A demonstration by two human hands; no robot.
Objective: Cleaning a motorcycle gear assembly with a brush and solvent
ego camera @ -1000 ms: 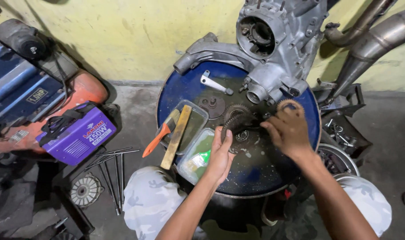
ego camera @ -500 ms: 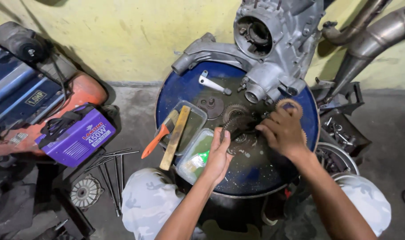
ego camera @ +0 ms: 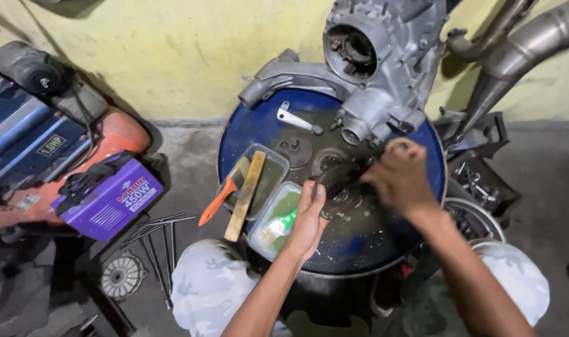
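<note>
Left hand shifts in a bit, fingers now curled round dark greasy gear part on drum. Right hand blurred, looks closed on part's other end. Engine case just beyond hands, trays just left. So part's held both sides, work ongoing.

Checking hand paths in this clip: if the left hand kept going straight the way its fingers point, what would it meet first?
The left hand already touches the dark gear part; beyond it likely the grey engine casing, though depth is unclear.

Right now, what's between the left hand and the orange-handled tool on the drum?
In the head view, two clear plastic trays sit between the left hand and the orange-handled tool. The nearer tray holds a green item; a wooden stick lies across the farther tray.
</note>
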